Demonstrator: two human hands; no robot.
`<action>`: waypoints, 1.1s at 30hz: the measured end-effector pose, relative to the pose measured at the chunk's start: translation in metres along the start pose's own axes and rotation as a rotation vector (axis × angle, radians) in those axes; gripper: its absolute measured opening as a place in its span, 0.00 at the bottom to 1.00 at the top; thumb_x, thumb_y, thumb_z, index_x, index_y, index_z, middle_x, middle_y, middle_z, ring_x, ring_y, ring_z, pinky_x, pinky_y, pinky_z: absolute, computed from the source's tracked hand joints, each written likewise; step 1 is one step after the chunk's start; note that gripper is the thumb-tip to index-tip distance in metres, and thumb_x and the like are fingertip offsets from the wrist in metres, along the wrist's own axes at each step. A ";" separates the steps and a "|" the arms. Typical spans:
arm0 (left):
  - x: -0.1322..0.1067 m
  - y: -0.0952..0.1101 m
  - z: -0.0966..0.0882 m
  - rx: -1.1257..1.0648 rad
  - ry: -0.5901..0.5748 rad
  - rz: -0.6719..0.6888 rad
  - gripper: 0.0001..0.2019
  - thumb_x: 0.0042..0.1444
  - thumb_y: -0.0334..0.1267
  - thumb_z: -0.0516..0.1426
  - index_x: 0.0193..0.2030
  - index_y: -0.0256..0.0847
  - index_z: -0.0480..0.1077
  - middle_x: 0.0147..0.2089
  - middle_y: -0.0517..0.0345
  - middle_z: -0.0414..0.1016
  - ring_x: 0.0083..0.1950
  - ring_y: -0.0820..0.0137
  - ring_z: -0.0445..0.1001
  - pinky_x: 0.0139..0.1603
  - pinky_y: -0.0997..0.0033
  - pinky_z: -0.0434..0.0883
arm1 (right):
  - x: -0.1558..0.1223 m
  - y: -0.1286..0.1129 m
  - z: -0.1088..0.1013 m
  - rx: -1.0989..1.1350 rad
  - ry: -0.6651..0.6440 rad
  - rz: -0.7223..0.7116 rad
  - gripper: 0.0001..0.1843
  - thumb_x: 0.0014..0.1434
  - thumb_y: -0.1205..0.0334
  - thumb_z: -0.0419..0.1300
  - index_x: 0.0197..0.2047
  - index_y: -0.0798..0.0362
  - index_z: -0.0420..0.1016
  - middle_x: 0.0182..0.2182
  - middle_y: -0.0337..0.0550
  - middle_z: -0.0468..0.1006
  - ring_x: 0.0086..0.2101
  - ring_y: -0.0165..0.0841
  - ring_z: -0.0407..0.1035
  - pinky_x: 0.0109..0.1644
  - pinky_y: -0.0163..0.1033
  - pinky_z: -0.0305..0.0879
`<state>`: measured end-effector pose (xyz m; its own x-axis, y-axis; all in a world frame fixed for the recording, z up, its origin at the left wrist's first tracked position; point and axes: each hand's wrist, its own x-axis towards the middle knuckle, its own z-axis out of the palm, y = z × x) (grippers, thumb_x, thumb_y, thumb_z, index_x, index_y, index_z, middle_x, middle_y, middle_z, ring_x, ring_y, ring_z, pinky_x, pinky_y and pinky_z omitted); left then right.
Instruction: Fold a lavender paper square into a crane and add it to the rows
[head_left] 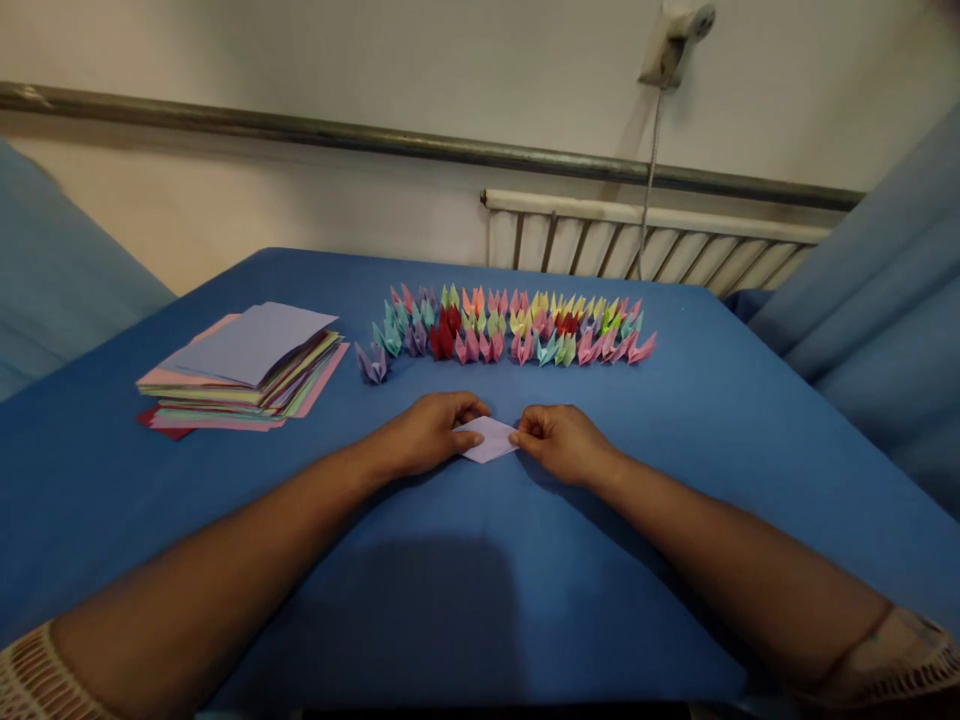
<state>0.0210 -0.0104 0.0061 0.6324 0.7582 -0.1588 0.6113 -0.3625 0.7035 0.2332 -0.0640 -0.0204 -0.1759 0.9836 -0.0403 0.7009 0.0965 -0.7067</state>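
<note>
A small folded piece of pale lilac paper [490, 439] lies on the blue table [480, 560] between both hands. My left hand [431, 432] presses on its left side with curled fingers. My right hand [561, 441] pinches its right corner with fingers closed. Beyond the hands, several small folded paper cranes [510, 328] in many colours stand in rows. One lilac crane [372, 364] stands apart at the left end of the rows.
A stack of coloured paper sheets [244, 368] with a lilac sheet on top lies at the left of the table. Blue cloth hangs at both sides. A white radiator [645, 240] and a metal rail [420, 145] run along the wall behind.
</note>
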 end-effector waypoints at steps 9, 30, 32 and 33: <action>-0.011 0.011 0.015 0.549 0.154 0.345 0.16 0.62 0.33 0.51 0.56 0.43 0.67 0.58 0.50 0.68 0.56 0.60 0.65 0.58 0.57 0.63 | -0.006 -0.010 -0.006 -0.389 0.028 0.021 0.09 0.60 0.53 0.58 0.35 0.50 0.73 0.27 0.38 0.78 0.28 0.31 0.67 0.29 0.36 0.48; -0.001 0.003 0.021 0.390 -0.013 0.362 0.16 0.66 0.40 0.50 0.57 0.47 0.69 0.45 0.56 0.69 0.44 0.68 0.71 0.46 0.68 0.67 | -0.035 0.015 -0.022 -0.355 -0.038 -0.341 0.18 0.67 0.66 0.49 0.57 0.49 0.70 0.46 0.48 0.73 0.43 0.36 0.68 0.48 0.42 0.67; -0.001 0.001 0.021 0.381 -0.009 0.362 0.16 0.66 0.40 0.49 0.57 0.47 0.70 0.46 0.56 0.69 0.44 0.69 0.71 0.46 0.68 0.67 | -0.037 0.011 -0.024 -0.458 -0.056 -0.341 0.20 0.67 0.67 0.48 0.58 0.50 0.70 0.49 0.50 0.73 0.45 0.38 0.67 0.49 0.45 0.66; -0.002 0.001 0.021 0.380 -0.006 0.358 0.15 0.66 0.40 0.50 0.56 0.46 0.70 0.46 0.56 0.69 0.43 0.69 0.71 0.46 0.68 0.68 | -0.039 0.010 -0.024 -0.499 -0.060 -0.342 0.20 0.66 0.68 0.48 0.59 0.50 0.70 0.50 0.50 0.72 0.46 0.40 0.67 0.50 0.46 0.65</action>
<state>0.0305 -0.0234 -0.0079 0.8354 0.5481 0.0409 0.4853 -0.7705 0.4134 0.2638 -0.0974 -0.0087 -0.4773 0.8750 0.0805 0.8344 0.4801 -0.2706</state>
